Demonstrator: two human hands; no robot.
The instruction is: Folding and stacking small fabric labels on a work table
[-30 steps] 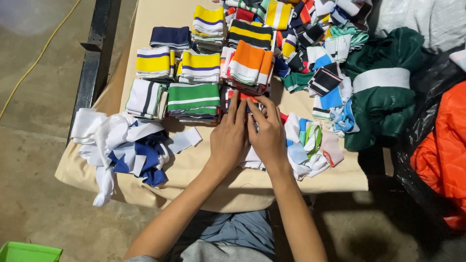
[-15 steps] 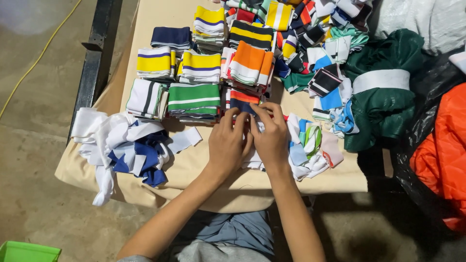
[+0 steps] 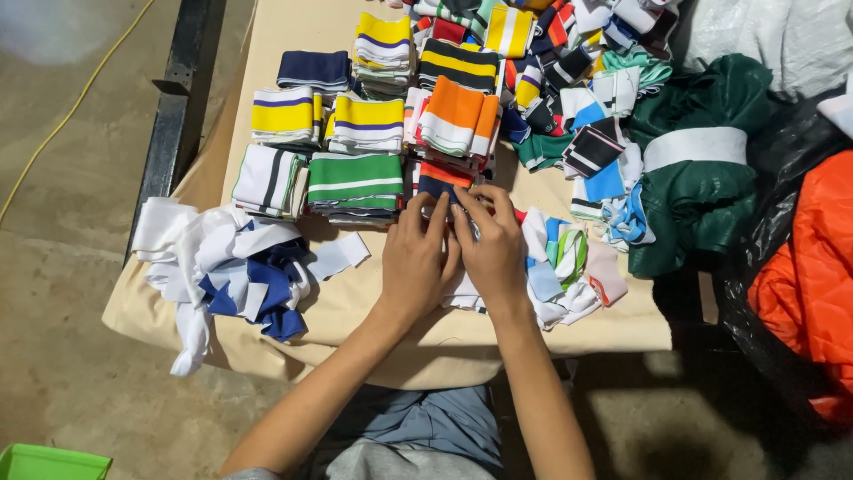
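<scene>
My left hand [image 3: 416, 258] and my right hand [image 3: 491, 247] lie side by side at the middle of the tan-covered table [image 3: 373, 302]. Their fingertips pinch the near edge of a folded navy, orange and red striped fabric piece [image 3: 442, 180] that tops a small stack. A green and white striped stack [image 3: 354, 180] sits just left of it. An orange and white stack [image 3: 458, 117] lies just beyond. Under my right wrist spreads a loose heap of mixed fabric scraps [image 3: 562, 267].
More folded striped stacks, yellow, navy and white [image 3: 283, 114], fill the table's far part. White and blue scraps [image 3: 233, 267] pile up at the left edge. A green bundle with a white band [image 3: 697, 169], black plastic and an orange bag [image 3: 813, 267] lie right. Left of the table runs a black metal beam [image 3: 178, 107].
Both hands slid back toward me and curled. Flat fingers pressing on the striped piece have become fingertips pinching its near edge.
</scene>
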